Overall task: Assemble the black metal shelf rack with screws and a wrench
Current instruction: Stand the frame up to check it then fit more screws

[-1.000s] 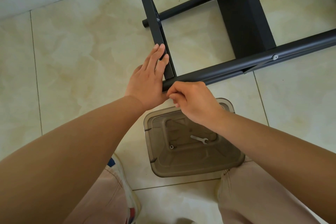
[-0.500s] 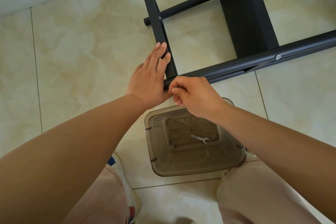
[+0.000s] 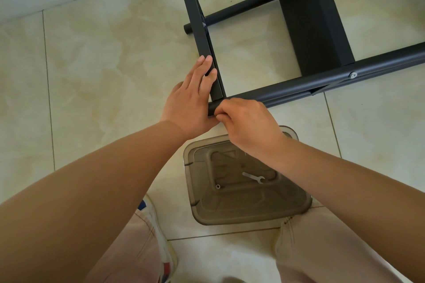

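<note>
A wrench [image 3: 253,177] is lying unused in the brown tray [image 3: 296,210] nearest. At the rack [image 3: 310,18] corner on the floor, something unseen is being pinched by the curled right hand [image 3: 247,122], probably a screw; the crossbar [image 3: 202,37] is being steadied by the flat left hand [image 3: 190,101]. Threading is best started straight.

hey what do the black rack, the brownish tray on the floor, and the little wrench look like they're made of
Rack: looks like metal tubing with matte black paint, showing an even dull sheen. Tray: likely smoky translucent plastic with molded ribs. Wrench: thin, flat, silvery metal, probably stamped steel.
</note>
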